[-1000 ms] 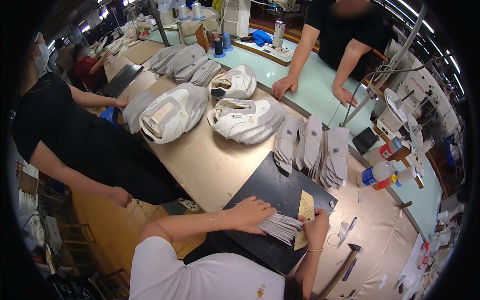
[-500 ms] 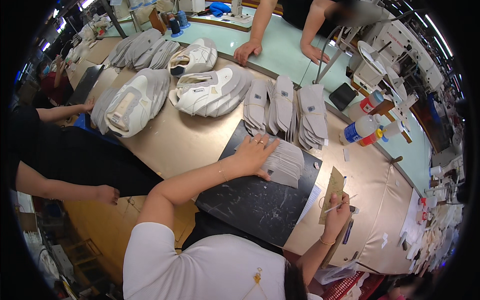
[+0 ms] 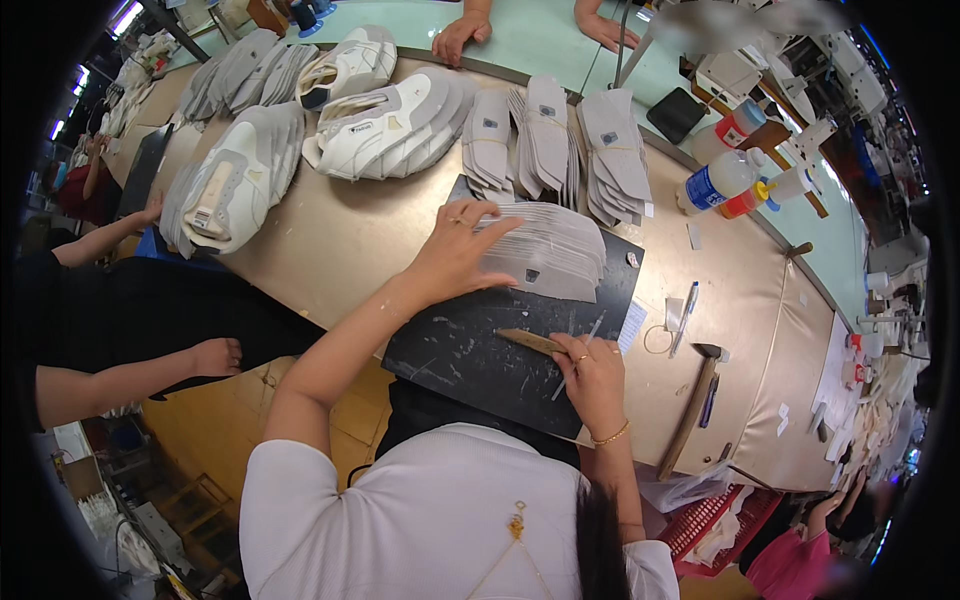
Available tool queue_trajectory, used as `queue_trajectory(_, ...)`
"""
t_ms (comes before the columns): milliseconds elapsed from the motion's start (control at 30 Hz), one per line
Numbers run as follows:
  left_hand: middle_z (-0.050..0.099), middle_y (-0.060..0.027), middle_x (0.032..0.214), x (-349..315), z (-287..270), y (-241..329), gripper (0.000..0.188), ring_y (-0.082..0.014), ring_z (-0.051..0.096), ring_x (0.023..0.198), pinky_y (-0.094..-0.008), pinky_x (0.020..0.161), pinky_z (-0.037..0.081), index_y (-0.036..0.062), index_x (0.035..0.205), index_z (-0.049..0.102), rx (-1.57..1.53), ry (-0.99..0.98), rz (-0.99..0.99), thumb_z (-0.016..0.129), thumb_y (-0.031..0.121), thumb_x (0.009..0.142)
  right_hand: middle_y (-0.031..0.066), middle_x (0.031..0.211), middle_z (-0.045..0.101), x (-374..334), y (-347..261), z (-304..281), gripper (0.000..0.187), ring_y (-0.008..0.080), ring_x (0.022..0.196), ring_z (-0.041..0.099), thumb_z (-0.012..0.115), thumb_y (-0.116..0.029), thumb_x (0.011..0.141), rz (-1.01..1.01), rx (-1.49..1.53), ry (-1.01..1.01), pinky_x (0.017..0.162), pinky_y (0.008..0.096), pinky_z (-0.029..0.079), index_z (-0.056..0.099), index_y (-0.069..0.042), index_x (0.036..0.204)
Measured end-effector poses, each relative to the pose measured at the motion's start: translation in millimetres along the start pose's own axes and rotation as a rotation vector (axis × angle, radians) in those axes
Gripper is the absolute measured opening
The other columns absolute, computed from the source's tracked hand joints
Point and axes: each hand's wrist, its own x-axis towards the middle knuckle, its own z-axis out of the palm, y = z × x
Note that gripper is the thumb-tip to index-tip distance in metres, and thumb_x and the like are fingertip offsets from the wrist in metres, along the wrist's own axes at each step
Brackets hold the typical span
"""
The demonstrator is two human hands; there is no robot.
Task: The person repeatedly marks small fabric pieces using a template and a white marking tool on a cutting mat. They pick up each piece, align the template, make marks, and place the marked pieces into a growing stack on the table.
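Observation:
A fanned stack of grey shoe-upper pieces (image 3: 560, 250) lies on a scuffed black board (image 3: 450, 345) in front of me. My left hand (image 3: 462, 250) is at the stack's left end, fingers and thumb spread; whether it presses on the pieces I cannot tell. Over the board, below the stack, my right hand (image 3: 595, 380) is closed on a brown card template (image 3: 528, 341), seen nearly edge-on. A thin pale pen-like stick (image 3: 562, 385) also sticks out between its fingers.
Rubber-banded grey bundles (image 3: 545, 130) and pale shoe uppers (image 3: 385, 130) stand beyond the board. On the right are a hammer (image 3: 690, 415), a pen (image 3: 686, 318), and glue bottles (image 3: 722, 180). A co-worker's hand (image 3: 215, 357) is at left; another person's hands (image 3: 462, 38) rest across the table.
My right hand has moved left with the card template, from the table's right side to over the board, and the card has turned edge-on. My left hand has drawn back toward the stack's left end.

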Motion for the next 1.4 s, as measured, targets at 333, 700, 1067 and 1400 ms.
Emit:
queue_trajectory(333, 0.060, -0.0047, 0.106, -34.7, 17.0, 12.4, 0.043, -0.0283, 0.057, 0.099, -0.0399, 0.090, 0.044, 0.0127, 0.114, 0.070, 0.029, 0.206, 0.055, 0.084, 0.014, 0.074, 0.0041, 0.084, 0.065, -2.0, -3.5, -16.9, 0.031, 0.0252, 0.080, 0.060, 0.075, -0.006, 0.083, 0.022, 0.052, 0.034, 0.081, 0.0406, 0.044, 0.072, -0.013, 0.113)
queue_trajectory(700, 0.064, -0.0111, 0.094, -37.5, 14.1, 40.8, 0.010, -0.0319, 0.064, 0.090, -0.0423, 0.084, 0.049, 0.0042, 0.096, 0.062, -0.355, 0.129, -0.070, 0.065, 0.002, 0.086, 0.0057, 0.091, 0.066, -20.5, 8.1, -7.3, 0.031, 0.0263, 0.089, 0.062, 0.074, -0.001, 0.079, -0.022, -0.086, -0.030, 0.087, 0.0422, 0.043, 0.071, -0.012, 0.108)
queue_trajectory(1067, 0.068, -0.0148, 0.102, -69.0, 2.5, 61.2, 0.015, -0.0358, 0.065, 0.099, -0.0422, 0.089, 0.051, 0.0017, 0.104, 0.068, -0.641, -0.313, -0.292, 0.064, 0.013, 0.094, 0.0107, 0.099, 0.070, -23.5, -21.6, -23.7, 0.035, 0.0321, 0.092, 0.063, 0.076, 0.001, 0.080, -0.028, 0.367, -0.136, 0.084, 0.0410, 0.048, 0.071, -0.011, 0.112)
queue_trajectory(1400, 0.063, -0.0096, 0.122, -80.0, -21.4, 66.1, 0.034, -0.0307, 0.058, 0.118, -0.0422, 0.100, 0.045, 0.0082, 0.109, 0.071, -0.332, -0.162, -0.113, 0.079, 0.028, 0.083, 0.0077, 0.118, 0.066, -4.7, 4.2, 12.1, 0.042, 0.0294, 0.104, 0.061, 0.079, -0.010, 0.081, 0.000, 0.248, 0.004, 0.092, 0.0412, 0.043, 0.069, -0.009, 0.122)
